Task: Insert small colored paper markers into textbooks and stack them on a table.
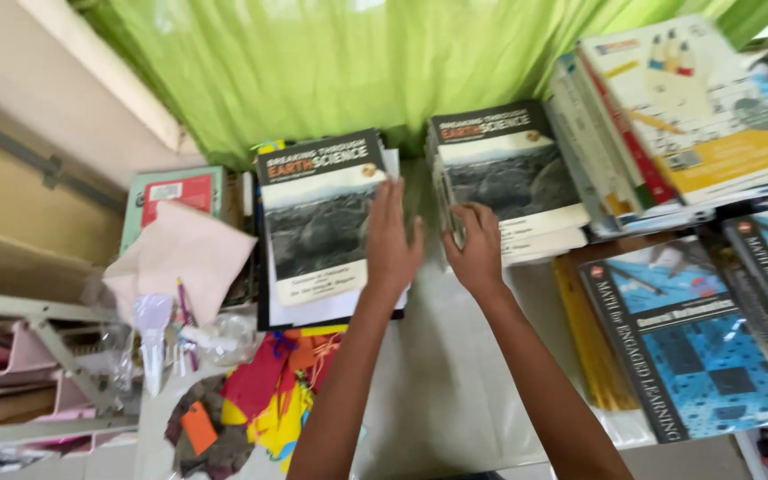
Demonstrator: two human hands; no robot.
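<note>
A: Risk here? Left stack of science books (pixel 317 222) sits on loose paper sheets, edges poking out at the bottom and right. Judging by that, a sideways push could slide the top copy off toward the coloured scraps (pixel 268 400).

B: And the rt stack (pixel 513 182)?

A: Looks uneven, w/ the tall leaning pile (pixel 660 116) just beside it. A tug at the edge might fan it out.

B: Hands?

A: Left hand (pixel 390 236) flat, fingers straight and together, palm down on the left stack's right edge, gripping nothing. Right hand (pixel 475 244) partly curled, fingers pinching the rt stack's left edge.
</note>
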